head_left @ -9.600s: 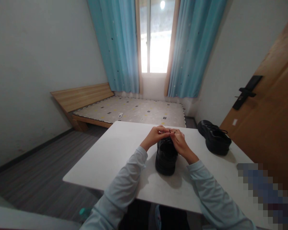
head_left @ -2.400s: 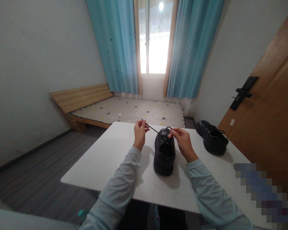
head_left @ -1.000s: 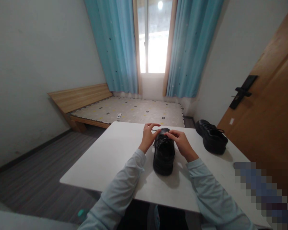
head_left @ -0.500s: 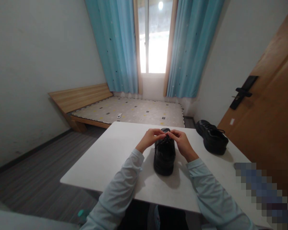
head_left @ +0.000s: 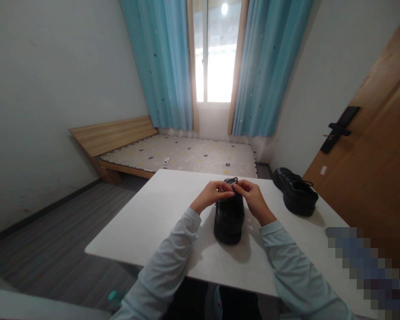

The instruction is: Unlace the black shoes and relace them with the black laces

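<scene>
My right hand (head_left: 235, 186) pinches the thin black shoelace (head_left: 234, 179), while my left hand (head_left: 232, 192) has thumb and fingers nearly together beside it, its grip on any lace too small to tell. The chunky black leather lace-up shoe (head_left: 229, 224) sits beneath them on the smooth white bench (head_left: 136, 222), toe away from me.

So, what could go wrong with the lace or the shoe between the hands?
The thin lace is dark against the black shoe, so it may be easily lost. The left hand and right hand are close together, so they may obstruct each other. Neither hand grips the heel, so a hard pull might slide the shoe across the table.
</scene>
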### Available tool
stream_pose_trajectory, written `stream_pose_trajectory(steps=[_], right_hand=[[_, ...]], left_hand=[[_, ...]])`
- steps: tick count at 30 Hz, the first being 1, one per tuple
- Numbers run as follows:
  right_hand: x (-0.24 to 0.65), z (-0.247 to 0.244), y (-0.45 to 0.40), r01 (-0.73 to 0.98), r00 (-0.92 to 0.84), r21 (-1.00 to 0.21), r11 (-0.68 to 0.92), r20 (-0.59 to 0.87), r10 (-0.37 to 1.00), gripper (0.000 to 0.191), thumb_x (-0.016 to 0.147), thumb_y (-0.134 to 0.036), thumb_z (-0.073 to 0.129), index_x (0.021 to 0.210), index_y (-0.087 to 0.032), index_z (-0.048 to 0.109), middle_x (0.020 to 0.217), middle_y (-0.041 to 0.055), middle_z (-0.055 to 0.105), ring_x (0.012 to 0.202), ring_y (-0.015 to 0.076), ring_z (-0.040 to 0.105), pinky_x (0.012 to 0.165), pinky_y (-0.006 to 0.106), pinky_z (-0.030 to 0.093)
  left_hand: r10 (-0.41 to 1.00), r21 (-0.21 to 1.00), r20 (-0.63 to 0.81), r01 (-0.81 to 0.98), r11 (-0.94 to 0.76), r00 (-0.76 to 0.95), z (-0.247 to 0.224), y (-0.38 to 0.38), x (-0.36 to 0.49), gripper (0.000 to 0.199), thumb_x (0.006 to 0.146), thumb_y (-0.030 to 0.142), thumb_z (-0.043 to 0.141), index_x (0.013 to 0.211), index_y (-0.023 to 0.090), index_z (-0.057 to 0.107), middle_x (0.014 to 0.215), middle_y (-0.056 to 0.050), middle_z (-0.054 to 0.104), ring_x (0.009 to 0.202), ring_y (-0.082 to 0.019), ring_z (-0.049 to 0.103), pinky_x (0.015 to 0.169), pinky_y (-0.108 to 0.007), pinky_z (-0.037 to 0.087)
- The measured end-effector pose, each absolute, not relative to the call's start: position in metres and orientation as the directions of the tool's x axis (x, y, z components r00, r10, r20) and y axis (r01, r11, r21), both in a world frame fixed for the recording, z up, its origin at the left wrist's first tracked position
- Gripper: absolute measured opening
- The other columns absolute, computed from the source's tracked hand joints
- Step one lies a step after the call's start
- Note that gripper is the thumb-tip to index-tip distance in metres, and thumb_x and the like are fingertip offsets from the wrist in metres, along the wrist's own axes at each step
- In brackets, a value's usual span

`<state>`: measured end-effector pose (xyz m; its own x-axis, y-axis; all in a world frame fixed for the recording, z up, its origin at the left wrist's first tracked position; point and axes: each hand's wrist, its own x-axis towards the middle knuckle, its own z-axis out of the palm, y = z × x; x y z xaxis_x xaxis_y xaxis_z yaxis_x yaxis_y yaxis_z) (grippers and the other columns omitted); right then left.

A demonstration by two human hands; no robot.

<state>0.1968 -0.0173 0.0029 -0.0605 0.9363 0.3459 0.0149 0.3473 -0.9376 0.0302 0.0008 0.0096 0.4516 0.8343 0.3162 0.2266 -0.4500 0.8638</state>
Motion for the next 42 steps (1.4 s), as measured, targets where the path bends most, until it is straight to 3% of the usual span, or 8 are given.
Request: stream_pose_trajectory(steps=[10, 23, 33, 42], right_hand=[[0.198, 0.002, -0.015, 0.002, -0.080, -0.935, 0.355, 0.353, 0.932, 0.027, 0.067, -0.044, 0.072, 0.079, -0.019, 0.069, 0.078, 0.0041, 0.072, 0.075, 0.0193, 0.065, 0.070, 0.032, 0.049], [0.197, 0.002, -0.015, -0.036, -0.055, -0.938, 0.345, 0.347, 0.936, 0.029, 0.067, -0.046, 0.072, 0.079, -0.019, 0.070, 0.076, 0.0046, 0.071, 0.074, 0.0185, 0.063, 0.068, 0.031, 0.049], [0.199, 0.000, -0.014, -0.057, -0.005, -0.925, 0.375, 0.376, 0.927, 0.025, 0.068, -0.042, 0.072, 0.076, -0.019, 0.068, 0.072, 0.0012, 0.065, 0.067, 0.0136, 0.055, 0.065, 0.026, 0.044], [0.198, 0.003, -0.017, -0.080, -0.019, -0.934, 0.347, 0.349, 0.937, 0.021, 0.068, -0.039, 0.072, 0.074, -0.019, 0.067, 0.073, 0.0010, 0.066, 0.069, 0.0146, 0.055, 0.068, 0.027, 0.042]], left_hand=[[0.855, 0.794, 0.410, 0.337, -0.505, 0.317, -0.002, 0.002, 0.042, 0.022, 0.069, 0.030, 0.068, 0.085, 0.016, 0.069, 0.081, -0.003, 0.067, 0.069, -0.013, 0.055, 0.066, -0.025, 0.044], [0.850, 0.742, 0.453, 0.414, -0.527, 0.269, 0.003, -0.005, 0.047, 0.011, 0.072, 0.022, 0.062, 0.079, 0.017, 0.069, 0.074, -0.001, 0.063, 0.067, -0.012, 0.054, 0.067, -0.024, 0.043], [0.857, 0.764, 0.446, 0.389, -0.514, 0.257, 0.004, -0.004, 0.043, 0.013, 0.071, 0.028, 0.066, 0.077, 0.017, 0.070, 0.077, -0.002, 0.065, 0.071, -0.014, 0.057, 0.068, -0.024, 0.044], [0.863, 0.820, 0.386, 0.308, -0.483, 0.326, -0.001, 0.003, 0.040, 0.022, 0.069, 0.036, 0.068, 0.071, 0.015, 0.062, 0.075, -0.002, 0.062, 0.073, -0.014, 0.055, 0.063, -0.023, 0.041]])
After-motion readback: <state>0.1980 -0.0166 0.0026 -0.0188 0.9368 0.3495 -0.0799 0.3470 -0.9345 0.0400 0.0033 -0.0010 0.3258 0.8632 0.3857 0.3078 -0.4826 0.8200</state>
